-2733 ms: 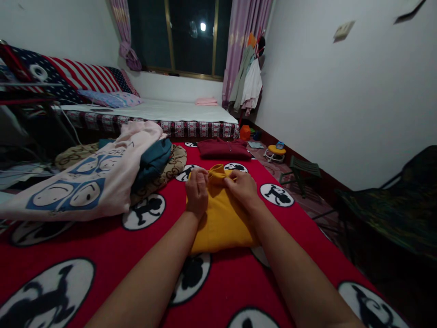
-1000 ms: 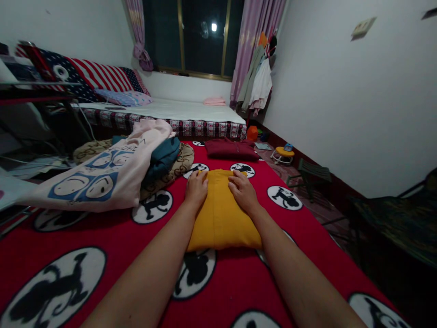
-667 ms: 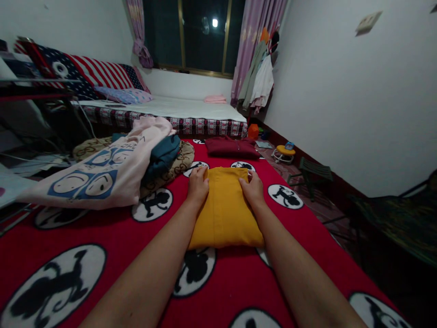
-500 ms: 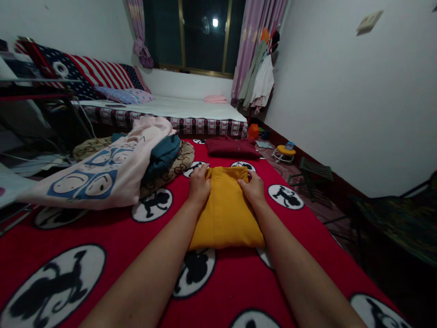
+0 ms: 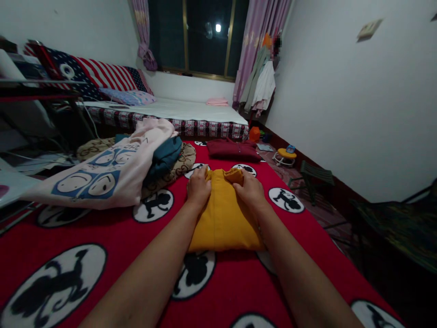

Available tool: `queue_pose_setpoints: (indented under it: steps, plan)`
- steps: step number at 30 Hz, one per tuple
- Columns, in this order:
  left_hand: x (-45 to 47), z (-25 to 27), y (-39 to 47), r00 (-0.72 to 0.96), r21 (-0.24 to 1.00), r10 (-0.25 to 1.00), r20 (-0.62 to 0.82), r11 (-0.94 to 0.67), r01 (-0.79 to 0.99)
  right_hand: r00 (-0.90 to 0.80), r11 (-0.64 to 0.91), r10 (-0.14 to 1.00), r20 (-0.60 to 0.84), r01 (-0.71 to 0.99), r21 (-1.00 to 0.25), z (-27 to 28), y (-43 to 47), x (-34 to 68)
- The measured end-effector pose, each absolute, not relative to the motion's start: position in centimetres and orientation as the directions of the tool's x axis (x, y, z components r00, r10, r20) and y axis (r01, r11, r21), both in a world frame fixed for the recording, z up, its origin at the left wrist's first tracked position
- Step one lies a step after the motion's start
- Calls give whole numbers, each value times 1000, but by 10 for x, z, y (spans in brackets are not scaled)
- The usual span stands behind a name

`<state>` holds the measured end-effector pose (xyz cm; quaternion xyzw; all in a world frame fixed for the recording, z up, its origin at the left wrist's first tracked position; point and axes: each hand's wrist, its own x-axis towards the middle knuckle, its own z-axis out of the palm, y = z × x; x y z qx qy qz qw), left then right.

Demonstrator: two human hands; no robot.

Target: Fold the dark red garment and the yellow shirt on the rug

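A folded mustard-yellow garment (image 5: 225, 223) lies flat in front of me, with a vertical seam running down it; which kind of garment it is I cannot tell. My left hand (image 5: 199, 186) is closed on its far left corner, thumb on top. At the far right corner my right hand (image 5: 250, 187) grips the edge, where the cloth is bunched into a small fold. Some fingertips of both hands are hidden behind the cloth. Beneath it spreads a red blanket (image 5: 136, 255) with black-and-white round figures.
A folded dark red garment (image 5: 233, 150) lies beyond the yellow one. On the left are a pale pink printed garment (image 5: 129, 173), a teal garment (image 5: 166, 157) and a brown patterned cloth (image 5: 186, 159). Stools (image 5: 286, 155) and a dark folding chair (image 5: 392, 232) stand right of the bed.
My right hand has moved slightly left and inward, bunching the garment's far right corner into a fold. My left hand stays at the far left corner. The view has shifted slightly.
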<state>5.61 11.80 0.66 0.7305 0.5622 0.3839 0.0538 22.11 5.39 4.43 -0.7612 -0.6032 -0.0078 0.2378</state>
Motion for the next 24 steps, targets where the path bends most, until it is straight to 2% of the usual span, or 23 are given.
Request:
queue_pose_setpoints:
  steps: [5,9,12,15,17,21,23,24]
  plan:
    - [41,13,118,-1,524,950,313,-172,834,299,-227,938,177,912,-341,48,50,229]
    - [34,17,110,42,538,961,273,-189,822,329,-269,937,118,894,-358,41,50,235]
    - [34,17,105,62,605,963,262,-214,767,367,-256,917,157,843,-474,34,54,236]
    - [36,15,106,50,667,966,255,-214,714,410,-141,897,166,621,-771,29,60,234]
    - [38,19,110,59,684,963,262,-228,693,388,-56,912,133,439,-897,31,64,232]
    - [38,59,125,155,690,933,325,-347,635,365,-10,924,116,326,-945,60,73,237]
    - [36,94,137,185,698,892,412,-439,565,383,112,900,206,252,-961,89,80,245]
    - [35,113,143,161,706,840,518,-527,474,395,225,870,294,212,-951,104,84,250]
